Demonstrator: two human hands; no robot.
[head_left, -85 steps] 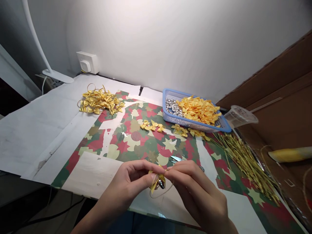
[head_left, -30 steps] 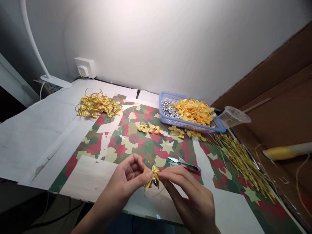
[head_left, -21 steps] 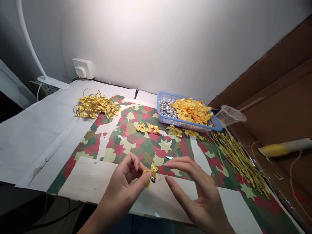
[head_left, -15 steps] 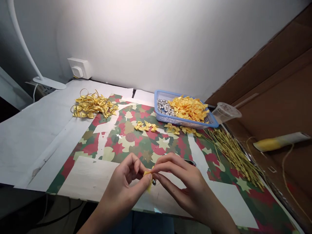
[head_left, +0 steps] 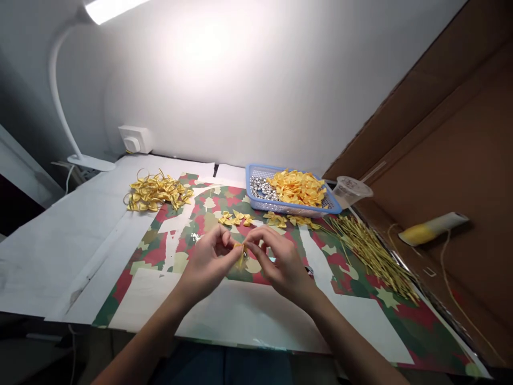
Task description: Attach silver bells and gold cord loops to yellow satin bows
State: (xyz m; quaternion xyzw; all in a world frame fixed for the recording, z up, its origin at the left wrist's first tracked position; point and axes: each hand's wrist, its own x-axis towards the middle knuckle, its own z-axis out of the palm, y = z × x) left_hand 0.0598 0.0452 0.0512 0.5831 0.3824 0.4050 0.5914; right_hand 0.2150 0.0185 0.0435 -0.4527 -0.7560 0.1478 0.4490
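Note:
My left hand pinches a small yellow ribbon bow between thumb and fingers, above the patterned mat. From the right side my right hand grips the same bow, fingertips meeting those of the left. A shiny silver bead or bell hangs at the bow, mostly hidden by the fingers. Just beyond the hands lies a short row of yellow bows, with more bows to its right. A small dark object shows beside my right wrist, too covered to name.
A blue basket holds yellow bows and silver beads. Behind it on the right stands a clear plastic cup. Gold ties lie at right, near a cardboard wall and thread spool. Looped bows and a lamp are left.
Both hands have moved up and away from the table's front edge, still pinching the bow together. The view has tilted upward, so the lit lamp head now shows.

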